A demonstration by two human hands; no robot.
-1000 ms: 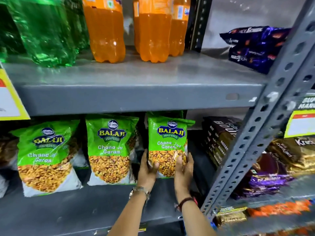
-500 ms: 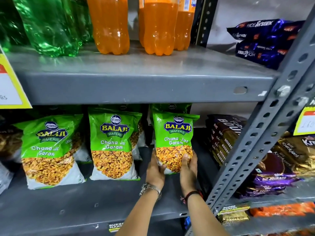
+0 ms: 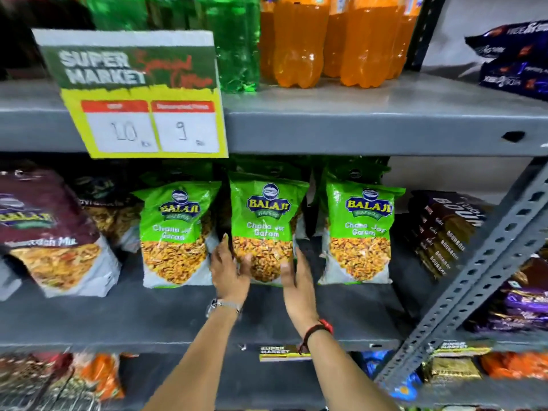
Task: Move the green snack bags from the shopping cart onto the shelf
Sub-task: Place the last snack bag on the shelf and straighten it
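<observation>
Both hands clasp the middle green bag (image 3: 266,229) low down, left hand (image 3: 228,269) and right hand (image 3: 298,280) on its sides. It stands upright on the grey shelf (image 3: 148,315), narrow gaps separating neighbouring bags; bare shelf lies nearer.

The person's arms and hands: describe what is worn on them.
Both forearms are bare, with no sleeves in view. The left hand has a silver metal watch on its wrist. The right hand has a band of red and black thread tied around its wrist. I can make out no rings or gloves.
</observation>
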